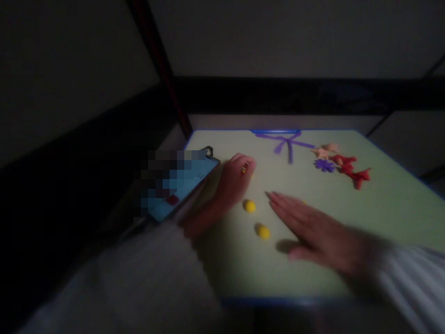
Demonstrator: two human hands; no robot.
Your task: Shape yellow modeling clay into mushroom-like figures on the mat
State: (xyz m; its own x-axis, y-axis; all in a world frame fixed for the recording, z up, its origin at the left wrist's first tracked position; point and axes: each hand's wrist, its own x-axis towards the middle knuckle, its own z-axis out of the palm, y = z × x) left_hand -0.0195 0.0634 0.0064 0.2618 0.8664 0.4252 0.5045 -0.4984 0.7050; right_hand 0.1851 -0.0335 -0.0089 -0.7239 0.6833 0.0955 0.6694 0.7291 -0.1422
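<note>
My left hand is closed, its fingers curled over the board, with bits of a yellow clay piece showing between them; most of that piece is hidden. Stretched flat with fingers together, my right hand is palm down over the board's near right part. A yellow spot peeks out just beyond its knuckles, and what lies under the palm is hidden. Between the hands sit two yellow clay balls, one ball near my left wrist and another ball closer to me.
The pale board has a blue rim. Purple clay strips lie at its far edge. At the far right are a purple flower shape, red clay pieces and peach pieces. A lit phone borders the left side.
</note>
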